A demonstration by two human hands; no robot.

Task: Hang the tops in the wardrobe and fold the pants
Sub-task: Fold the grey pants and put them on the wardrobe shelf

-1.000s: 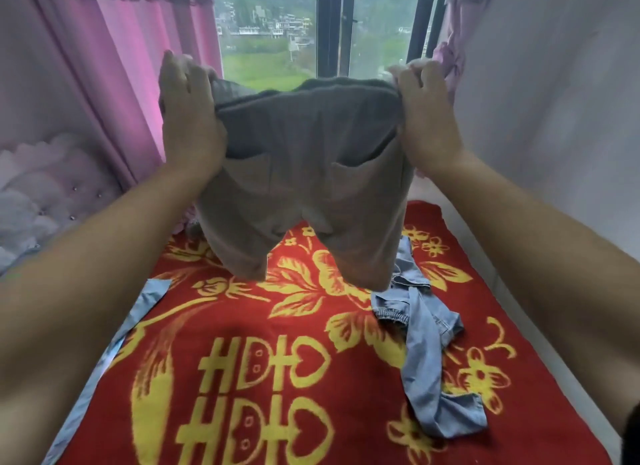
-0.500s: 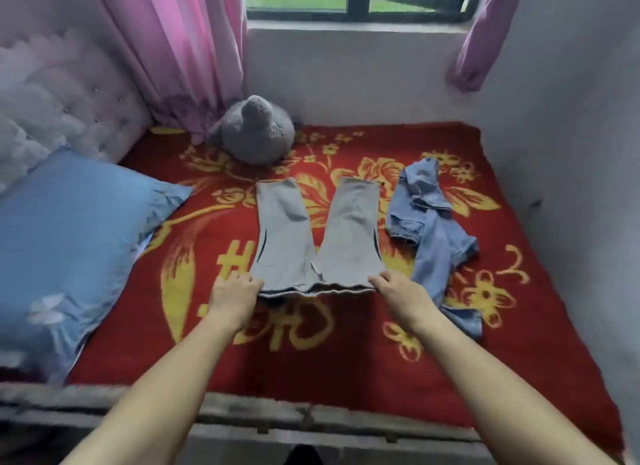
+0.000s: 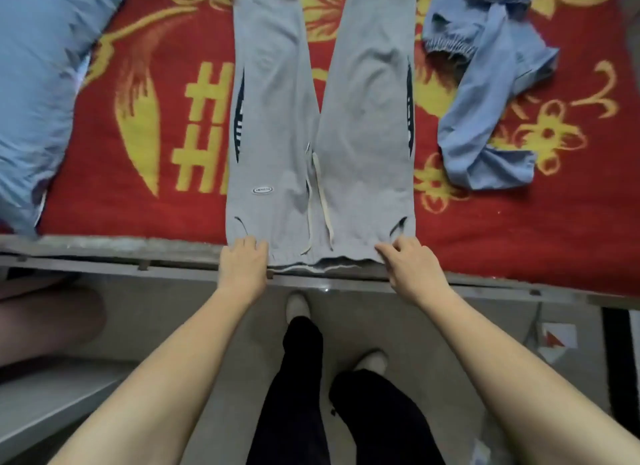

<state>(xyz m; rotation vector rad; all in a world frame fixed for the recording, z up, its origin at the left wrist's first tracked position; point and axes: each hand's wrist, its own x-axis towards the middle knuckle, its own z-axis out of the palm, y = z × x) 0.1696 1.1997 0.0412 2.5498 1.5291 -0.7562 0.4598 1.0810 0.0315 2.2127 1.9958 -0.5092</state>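
The gray sweatpants (image 3: 273, 118) lie flat on the red and yellow blanket (image 3: 156, 194), legs pointing away from me and waistband at the bed's near edge. My left hand (image 3: 244, 265) grips the waistband's left corner, fingers curled over it. My right hand (image 3: 410, 267) pinches the right corner. A crumpled light-blue garment (image 3: 485, 101) lies just right of them, and a blue pillow (image 3: 31, 84) lies well to the left.

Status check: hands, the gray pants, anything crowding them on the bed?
Left hand and right hand each grip a waistband corner. Gray pants flat on the red blanket, legs apart, unfolded. Crumpled blue garment close beside them, right-hand side, not touching.
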